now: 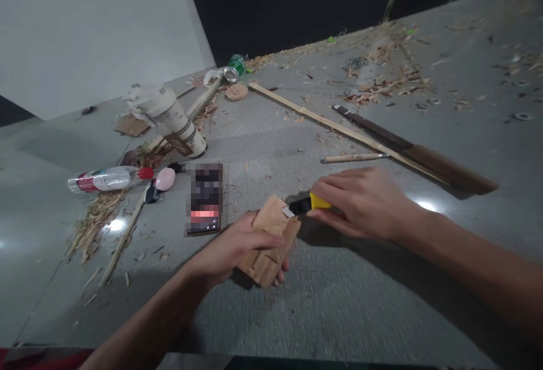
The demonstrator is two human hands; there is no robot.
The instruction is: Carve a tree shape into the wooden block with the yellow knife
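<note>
My left hand is closed around a block of light wood, thumb across its upper face and fingertips showing at the far side. Steps and cut surfaces mark the block. My right hand grips a yellow and black utility knife. Its blade points left and meets, or nearly meets, the upper right edge of the block; actual contact is hard to make out. Left of the block lies a phone with a blurred screen.
Around the grey table lie a plastic bottle, a tilted paper cup, a pink egg-shaped object, a green can, a long wooden strip, a dark long-bladed tool, a thin wooden-handled tool and wood shavings.
</note>
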